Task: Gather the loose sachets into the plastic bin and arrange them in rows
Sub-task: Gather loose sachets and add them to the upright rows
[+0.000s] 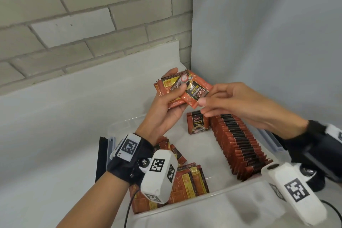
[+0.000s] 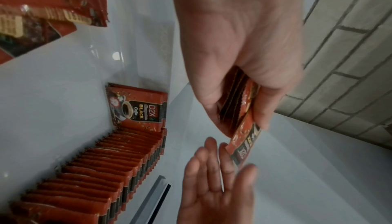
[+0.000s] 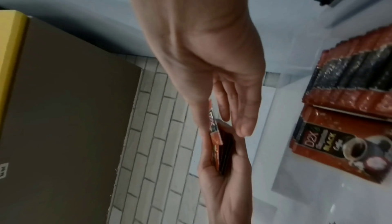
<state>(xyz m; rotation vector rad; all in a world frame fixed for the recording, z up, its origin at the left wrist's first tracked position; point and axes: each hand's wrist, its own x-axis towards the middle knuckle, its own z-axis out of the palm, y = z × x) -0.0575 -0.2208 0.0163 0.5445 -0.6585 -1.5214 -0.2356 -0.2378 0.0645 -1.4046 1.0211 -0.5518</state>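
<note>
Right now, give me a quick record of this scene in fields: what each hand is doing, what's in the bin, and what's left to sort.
left hand: grips a stack of sachets above the bin
right hand: pinches the corner of the top sachet of that stack
plastic bin: clear, on a white surface
row of sachets: standing on edge along the bin's right side
single sachet: upright at the far end, front facing the camera
loose sachets: piled unsorted at the bin's near left
</note>
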